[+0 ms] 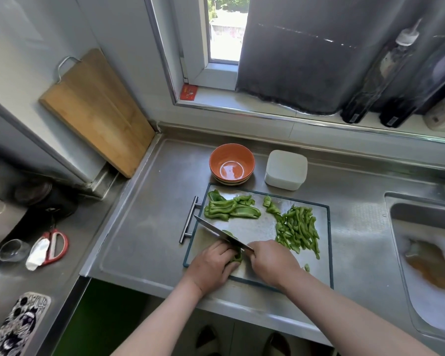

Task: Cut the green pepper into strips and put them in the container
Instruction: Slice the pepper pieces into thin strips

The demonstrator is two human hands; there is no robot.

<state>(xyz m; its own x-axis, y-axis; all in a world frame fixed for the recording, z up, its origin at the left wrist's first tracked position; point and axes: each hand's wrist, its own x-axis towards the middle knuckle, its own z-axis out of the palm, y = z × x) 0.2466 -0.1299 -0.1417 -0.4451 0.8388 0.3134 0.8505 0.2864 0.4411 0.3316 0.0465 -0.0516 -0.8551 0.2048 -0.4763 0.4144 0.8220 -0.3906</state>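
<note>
A steel cutting board (257, 224) with a dark rim lies on the metal counter. My left hand (212, 265) presses a green pepper piece (237, 256) down on its near edge. My right hand (272, 263) grips a knife (216, 231), whose blade lies across that piece and points to the far left. A heap of uncut pepper pieces (230, 208) rests at the board's far left. Cut strips (298, 228) are piled on the right side. Behind the board stand an orange bowl (231, 164) and a white square container (285, 169), both holding nothing.
A sink (427, 258) with foamy water lies to the right. A wooden board (95, 111) leans on the wall at far left. Red scissors (54, 246), a glass (12, 250) and a phone (18, 325) sit on the lower left counter. Dark bottles (378, 75) stand on the sill.
</note>
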